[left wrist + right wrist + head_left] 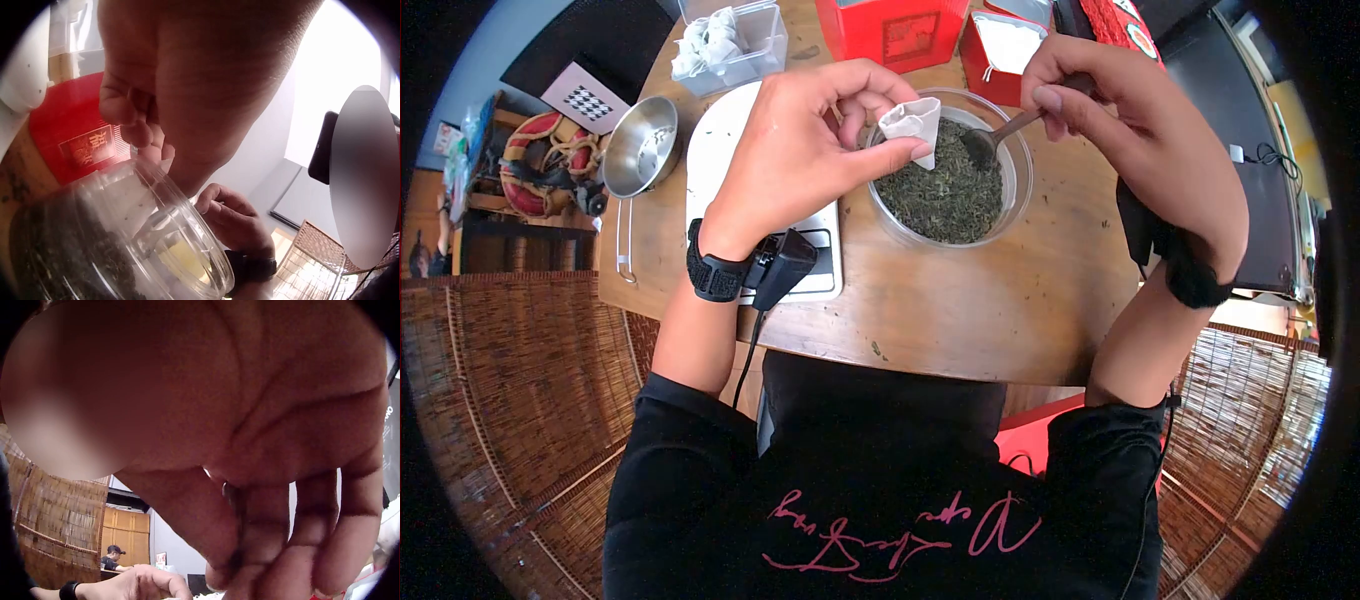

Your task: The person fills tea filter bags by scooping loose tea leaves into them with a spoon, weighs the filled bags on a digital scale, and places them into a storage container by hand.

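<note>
My left hand (800, 150) pinches a small white cloth-like pouch (915, 122), its mouth facing up, over the left side of a clear round tub (1025, 195). Dark green dried leaves, like loose tea (940, 205), lie in the tub. In my right hand (1145, 130) is the handle of a dark spoon (982, 148), whose bowl is down at the leaves, close to the pouch. From the left wrist, the tub's clear wall (215, 262) fills the lower part, and the pouch is mostly hidden behind fingers. The spoon is largely covered by my palm in the right wrist view.
Left of the tub lies a white flat device like a kitchen scale (830, 265), with a metal pan (640, 150) beyond. Behind stand a clear box (768, 45) of white pouches, a red box (890, 35) and an opened red box (990, 75). Leaf crumbs dot the wooden table (960, 310).
</note>
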